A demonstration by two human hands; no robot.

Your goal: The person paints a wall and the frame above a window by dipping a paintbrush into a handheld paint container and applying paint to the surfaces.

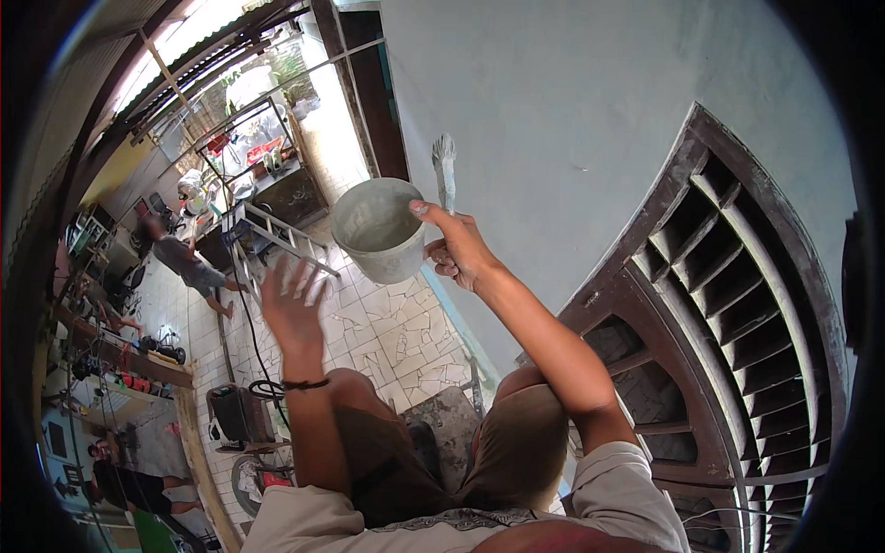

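Observation:
In my right hand [461,247] is a grey plastic bucket [387,265], gripped at its right rim with the thumb over the edge. The same hand has a paintbrush [444,170] by it, its bristles pointing up and coated with pale paint; how the fingers hold its handle is hidden. Greyish liquid or residue shows inside the bucket, though its level is hard to make out. My left hand [295,313] is raised to the left of the bucket, fingers spread, touching nothing and slightly blurred.
A pale painted wall [572,138] rises close on the right, beside a dark wooden louvred frame [719,249]. Below lies a cracked-tile floor [378,323]. An aluminium ladder [286,235] stands ahead left. One person [189,263] stands far left, another [138,484] lower left.

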